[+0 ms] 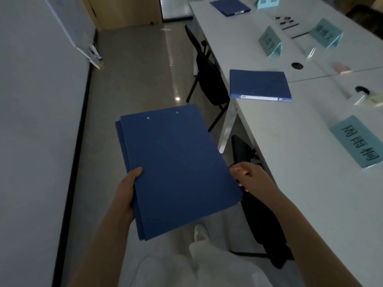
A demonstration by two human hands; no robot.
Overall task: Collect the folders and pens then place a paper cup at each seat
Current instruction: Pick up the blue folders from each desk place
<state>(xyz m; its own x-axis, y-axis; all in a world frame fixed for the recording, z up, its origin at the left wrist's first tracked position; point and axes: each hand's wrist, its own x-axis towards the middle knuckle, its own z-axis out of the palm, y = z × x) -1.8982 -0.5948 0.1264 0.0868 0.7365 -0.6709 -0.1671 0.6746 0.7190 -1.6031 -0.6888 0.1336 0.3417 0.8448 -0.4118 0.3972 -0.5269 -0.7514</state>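
A stack of blue folders [176, 166] is held flat in front of me, over the floor beside the table. My left hand [126, 189] grips the stack's left edge, thumb on top. My right hand [248, 177] holds the right edge, fingers curled at the side. Another blue folder [259, 84] lies on the white table [300, 141] near its edge. A third blue folder [230, 6] lies further along the table. Several dark pens [287, 22] lie at the table's middle, far end.
Teal name cards [356, 140] [269, 41] [326, 35] stand on the table. Black chairs [209, 79] [261, 204] are tucked along the table's near side. A white wall [37, 121] runs on the left, with grey floor between it and the table.
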